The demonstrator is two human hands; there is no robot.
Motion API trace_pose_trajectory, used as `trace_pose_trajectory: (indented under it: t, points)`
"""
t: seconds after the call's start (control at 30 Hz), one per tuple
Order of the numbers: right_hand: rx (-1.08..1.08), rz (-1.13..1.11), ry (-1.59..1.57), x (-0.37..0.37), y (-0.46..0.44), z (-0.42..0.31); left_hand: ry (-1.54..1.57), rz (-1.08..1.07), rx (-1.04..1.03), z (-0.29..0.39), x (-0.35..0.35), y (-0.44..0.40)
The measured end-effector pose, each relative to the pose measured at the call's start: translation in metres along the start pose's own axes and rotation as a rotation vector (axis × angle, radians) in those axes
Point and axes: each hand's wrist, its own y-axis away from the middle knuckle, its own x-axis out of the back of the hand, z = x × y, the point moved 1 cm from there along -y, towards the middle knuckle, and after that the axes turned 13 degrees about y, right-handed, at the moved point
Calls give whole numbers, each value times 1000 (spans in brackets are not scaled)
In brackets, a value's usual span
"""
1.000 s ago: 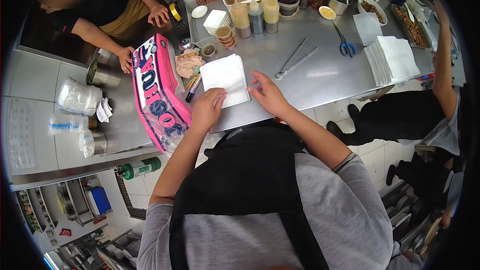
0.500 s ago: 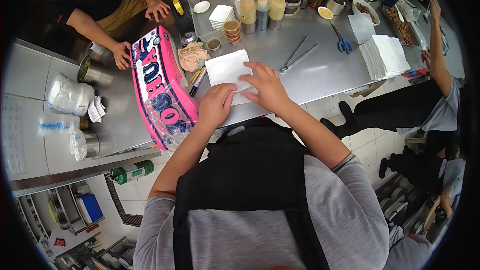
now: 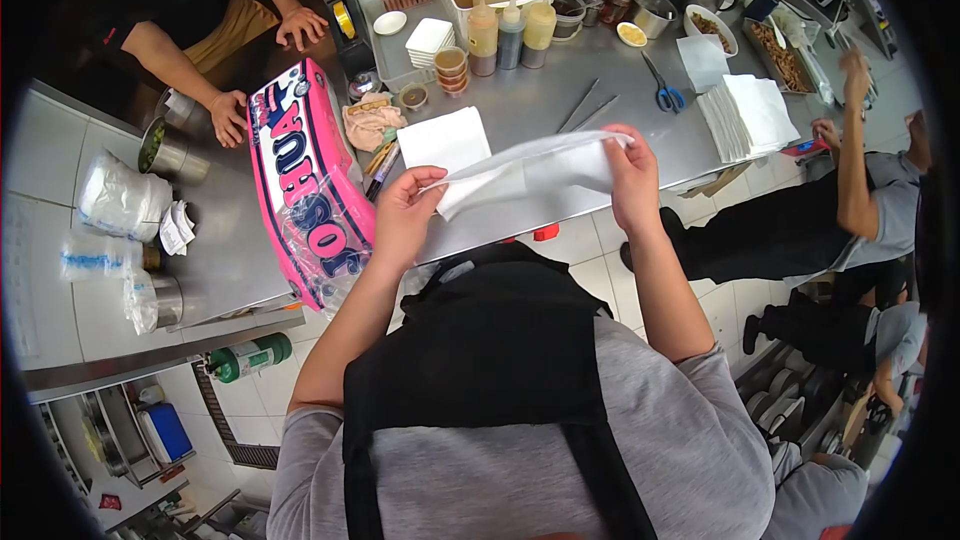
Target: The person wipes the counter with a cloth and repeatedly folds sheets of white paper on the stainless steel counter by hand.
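Observation:
A white paper sheet (image 3: 560, 162) is stretched over the counter's front edge, its upper rim bowed away from me. My left hand (image 3: 403, 215) pinches the sheet's left end between thumb and fingers. At the opposite end, my right hand (image 3: 634, 180) is closed on the right corner. Another white paper (image 3: 445, 135) lies flat on the counter just beyond my left hand. Metal tongs (image 3: 591, 108) rest behind the held sheet, their lower part hidden by it.
A pink plastic-wrapped package (image 3: 310, 190) lies on the steel counter (image 3: 545, 215) at left; a person's hand (image 3: 229, 117) touches it. Scissors (image 3: 664, 90) and a white paper stack (image 3: 745, 118) sit right. Sauce bottles (image 3: 510, 35) stand behind. Other people are at right.
The white paper sheet has been lifted off the counter and spread sideways. My right hand has moved right with one end; my left hand has shifted slightly left.

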Motion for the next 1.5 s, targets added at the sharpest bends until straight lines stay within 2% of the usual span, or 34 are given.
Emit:
trace_pose_trajectory:
  t: [0.03,0.07,0.13,0.2,0.27,0.3,0.33,0.4,0.43,0.5,0.53,0.6,0.63,0.7,0.73,0.8,0.83,0.9,0.97,1.0,1.03,1.07,1.13,1.2,1.27,1.37,1.5]
  points:
    - [-46,22,10,7,1,7,109,16,85,-5,-2,-3]
    - [-43,25,16,10,3,13,115,12,85,-8,-6,-6]
    - [-181,25,97,16,6,32,112,19,98,-16,-13,-14]
    - [-196,-4,200,23,2,56,69,21,67,-29,-11,-18]
    - [-251,-121,403,29,-8,73,-117,53,75,-38,-6,-18]
    - [-154,-91,503,30,-16,87,-137,48,73,-46,-1,-17]
    - [-153,-86,501,29,-26,94,-139,43,71,-50,1,-17]
    - [256,-25,1131,21,-43,97,-251,45,103,-56,3,-15]
    - [253,-20,1128,16,-51,96,-255,41,103,-60,2,-13]
    - [568,-98,1560,4,-66,89,-263,-27,95,-66,-5,-15]
    - [563,-87,1561,4,-72,89,-266,-36,91,-70,-7,-15]
    - [496,-312,1587,5,-81,91,-242,-70,107,-77,-10,-18]
    - [489,-300,1591,8,-83,86,-311,-100,102,-78,-11,-20]
    - [599,-360,1659,17,-83,77,-307,-91,62,-84,-15,-20]
    - [591,-349,1664,25,-83,74,-302,-70,24,-84,-20,-21]
    - [705,-108,1329,49,-79,64,-331,-97,11,-52,-43,-14]
    - [701,-98,1336,62,-79,59,-378,-91,16,-44,-49,-13]
    - [798,251,1021,96,-73,41,-423,-100,18,-46,-57,-19]
    - [796,474,803,133,-55,13,-548,-274,-134,-55,-60,-28]
    - [546,522,744,160,-42,4,-544,-291,-134,-55,-63,-31]
    - [431,590,592,181,-28,-10,-625,-348,-97,-53,-68,-35]
    - [481,677,505,210,-19,-10,-706,-406,-64,-52,-75,-39]
    - [401,758,283,260,7,-10,-709,-427,-15,-48,-91,-47]
    - [354,857,272,282,35,-21,-714,-440,34,-54,-101,-58]
    - [294,899,347,295,57,-24,-755,-453,-174,-67,-105,-69]
    - [292,952,431,313,84,-17,-864,-406,-92,-70,-113,-79]
    - [297,1012,412,310,115,-25,-944,-440,-102,-81,-108,-83]
